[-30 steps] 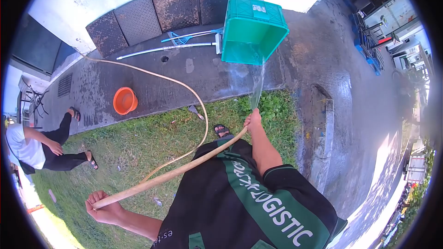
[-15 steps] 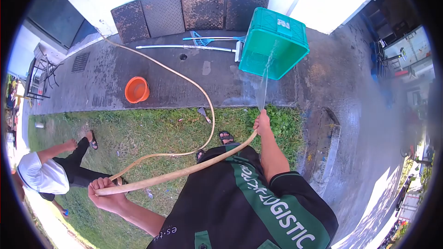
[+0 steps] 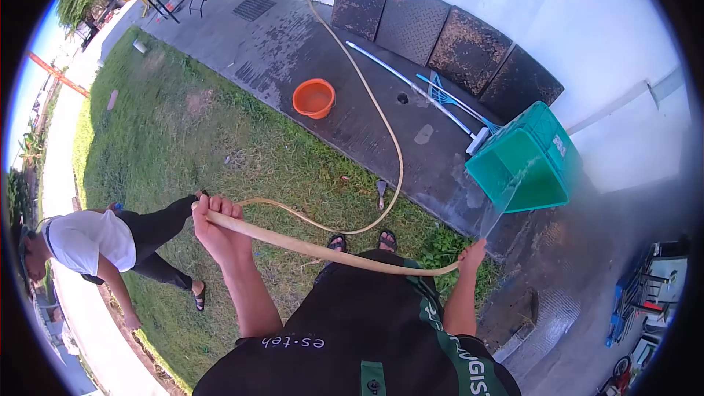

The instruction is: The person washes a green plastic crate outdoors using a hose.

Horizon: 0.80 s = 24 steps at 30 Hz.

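My left hand (image 3: 222, 231) is closed around a pale yellow hose (image 3: 323, 251), which runs across in front of my body. At the hose's end my right hand (image 3: 471, 255) grips it, fingers wrapped round. A thin water jet (image 3: 506, 198) leaves the end by my right hand and goes into a green plastic bin (image 3: 554, 176). The bin lies on its side on the concrete, its opening turned toward me. Another stretch of the hose curves over the grass and concrete back to the wall.
On the concrete stand an orange bucket (image 3: 314, 99), a long-handled brush (image 3: 411, 86) and a blue rake (image 3: 440, 92). Dark metal plates (image 3: 469, 48) lean on the white wall. A scraper (image 3: 381, 192) lies on the grass. Another person (image 3: 92, 242) in a white shirt bends at my left.
My view has turned left, so the bin and bucket sit further right. My left hand is raised with the hose. The other person has stepped and bent over. Water still sprays into the bin.
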Motion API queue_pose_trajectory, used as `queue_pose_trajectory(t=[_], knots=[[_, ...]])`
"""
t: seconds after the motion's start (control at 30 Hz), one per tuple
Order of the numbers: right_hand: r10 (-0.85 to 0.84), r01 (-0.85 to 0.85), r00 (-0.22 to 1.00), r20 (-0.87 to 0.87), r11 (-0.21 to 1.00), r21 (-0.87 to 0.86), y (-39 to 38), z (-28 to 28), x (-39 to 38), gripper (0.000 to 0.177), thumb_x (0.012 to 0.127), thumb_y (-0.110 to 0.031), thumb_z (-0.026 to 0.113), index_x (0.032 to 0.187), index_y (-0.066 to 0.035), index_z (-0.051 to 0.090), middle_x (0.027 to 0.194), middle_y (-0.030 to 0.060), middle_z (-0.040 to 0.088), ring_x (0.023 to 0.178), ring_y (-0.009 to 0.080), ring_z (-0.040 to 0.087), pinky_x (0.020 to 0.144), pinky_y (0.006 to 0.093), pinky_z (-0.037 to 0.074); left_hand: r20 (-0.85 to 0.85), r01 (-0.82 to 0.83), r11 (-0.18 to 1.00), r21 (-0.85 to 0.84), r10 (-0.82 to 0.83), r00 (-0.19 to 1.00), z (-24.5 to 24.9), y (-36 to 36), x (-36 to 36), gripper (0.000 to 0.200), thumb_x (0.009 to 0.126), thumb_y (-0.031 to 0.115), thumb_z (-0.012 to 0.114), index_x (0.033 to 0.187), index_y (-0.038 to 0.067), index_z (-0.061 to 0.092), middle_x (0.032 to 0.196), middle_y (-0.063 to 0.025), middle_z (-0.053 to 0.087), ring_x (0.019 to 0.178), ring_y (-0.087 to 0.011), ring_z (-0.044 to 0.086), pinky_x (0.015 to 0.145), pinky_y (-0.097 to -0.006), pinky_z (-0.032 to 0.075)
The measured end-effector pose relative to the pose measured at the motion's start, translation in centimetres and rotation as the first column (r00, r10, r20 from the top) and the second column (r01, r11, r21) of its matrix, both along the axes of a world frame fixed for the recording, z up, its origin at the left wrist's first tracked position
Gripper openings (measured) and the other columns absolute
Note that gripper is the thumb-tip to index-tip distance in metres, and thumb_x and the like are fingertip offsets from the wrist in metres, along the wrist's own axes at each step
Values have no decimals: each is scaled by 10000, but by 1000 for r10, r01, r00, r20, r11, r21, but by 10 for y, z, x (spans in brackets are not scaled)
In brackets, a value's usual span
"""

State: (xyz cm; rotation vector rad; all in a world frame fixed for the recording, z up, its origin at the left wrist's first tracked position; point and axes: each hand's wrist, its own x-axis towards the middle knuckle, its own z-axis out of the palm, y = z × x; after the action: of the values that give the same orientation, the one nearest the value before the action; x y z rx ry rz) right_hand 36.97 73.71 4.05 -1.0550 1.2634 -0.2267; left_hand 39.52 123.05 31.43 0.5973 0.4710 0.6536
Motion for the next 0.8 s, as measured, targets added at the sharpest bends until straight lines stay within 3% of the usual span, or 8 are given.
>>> queue_pose_trajectory(t=[0.1, 0.2, 0.3, 0.4, 0.5, 0.6, 0.73, 0.8], knots=[[-81, 81, 996, 29, 997, -8, -10, 3, 3, 417, 974, -428, 361, 690, -125, 317, 570, 0, 281, 440, 141, 234, 409, 327, 215, -14, 16, 1000, 14, -16, 1000, -3, -2, -4, 87, 920, 158, 510, 862, 130, 451, 688, 26, 384, 596, -101, 358, 557, -262, 328], [132, -135, 990, -49, 988, -70, -16, -14, -2, 425, 974, -414, 374, 677, -112, 339, 548, 3, 290, 429, 143, 251, 405, 344, 240, -1, 61, 998, 23, -61, 998, -15, 5, -8, 145, 922, 150, 495, 796, 120, 431, 690, 20, 378, 592, -103, 352, 555, -265, 330], [-50, 50, 999, -18, 998, -34, -17, -15, -5, 425, 965, -412, 389, 695, -84, 369, 554, 16, 323, 429, 152, 275, 401, 343, 249, -41, 131, 988, 84, -128, 991, -22, 14, -8, 196, 923, 142, 485, 747, 110, 407, 691, 12, 382, 591, -108, 355, 555, -269, 331], [104, -134, 981, -162, 973, -187, -9, -11, -7, 440, 960, -400, 391, 719, -33, 419, 557, 44, 375, 428, 180, 362, 395, 368, 302, 3, 125, 991, 41, -125, 992, -22, 12, -6, 199, 925, 137, 478, 746, 92, 402, 692, 5, 382, 597, -111, 356, 559, -273, 330], [-16, -18, 991, -134, 969, -246, -7, -21, -12, 421, 930, -424, 404, 660, -106, 346, 524, 10, 317, 397, 149, 302, 369, 343, 263, -22, 106, 993, 50, -105, 994, -13, 2, -1, 200, 927, 129, 475, 747, 89, 398, 696, 1, 380, 607, -111, 349, 564, -275, 323], [56, -129, 968, -243, 946, -296, -9, -29, -13, 414, 929, -410, 397, 662, -98, 350, 524, 13, 325, 397, 153, 320, 368, 347, 274, -15, 106, 993, 46, -105, 994, -13, 0, 3, 196, 928, 126, 474, 751, 87, 398, 701, 0, 378, 611, -112, 341, 566, -277, 321], [-1, -48, 981, -191, 967, -250, -6, -21, -16, 417, 928, -410, 397, 665, -91, 351, 522, 20, 331, 392, 158, 335, 364, 351, 283, -21, 132, 990, 41, -131, 991, -14, 1, 7, 191, 929, 129, 472, 758, 86, 400, 706, 2, 370, 612, -112, 330, 566, -280, 317], [51, -135, 966, -253, 936, -325, -6, -23, -17, 431, 926, -412, 390, 673, -62, 398, 526, 43, 379, 390, 179, 379, 363, 357, 312, -38, 124, 991, 44, -122, 992, -12, -2, 10, 193, 929, 131, 472, 756, 88, 398, 705, 2, 369, 612, -111, 326, 564, -281, 314]])
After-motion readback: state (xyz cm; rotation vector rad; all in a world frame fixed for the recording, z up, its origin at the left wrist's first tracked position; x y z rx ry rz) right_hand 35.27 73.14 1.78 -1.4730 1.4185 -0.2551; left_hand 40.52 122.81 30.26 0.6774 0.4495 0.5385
